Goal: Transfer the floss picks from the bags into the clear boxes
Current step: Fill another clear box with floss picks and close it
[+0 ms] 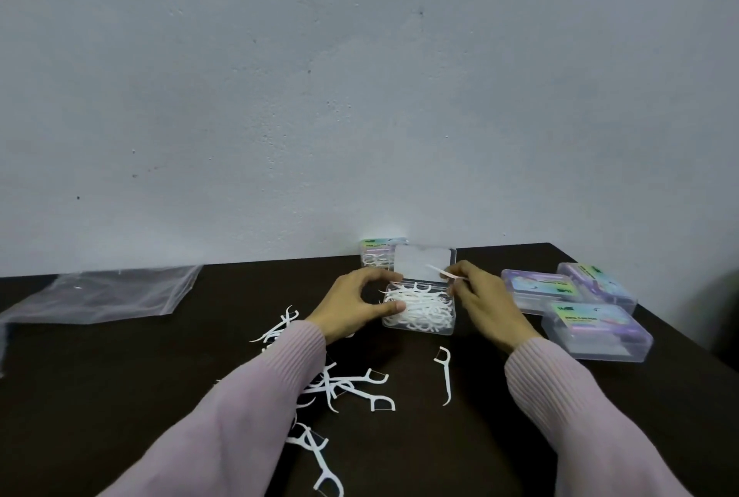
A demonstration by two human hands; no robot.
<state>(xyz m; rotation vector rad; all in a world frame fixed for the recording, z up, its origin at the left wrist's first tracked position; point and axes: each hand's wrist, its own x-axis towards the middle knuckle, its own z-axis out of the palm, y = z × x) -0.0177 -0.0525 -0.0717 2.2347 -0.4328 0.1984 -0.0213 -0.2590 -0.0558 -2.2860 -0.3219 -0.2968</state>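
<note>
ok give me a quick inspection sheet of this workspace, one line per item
surface: dark table
job's things: open clear box full of floss picks; loose floss picks on table; one floss pick lies apart
clutter: empty plastic bag; three closed boxes on the right, one box behind
grippers: left hand grips the open box; right hand pinches a floss pick
cables: nothing seen
surroundings: grey wall

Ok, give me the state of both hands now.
Left hand: grips the open clear box.
Right hand: pinches a floss pick.
</note>
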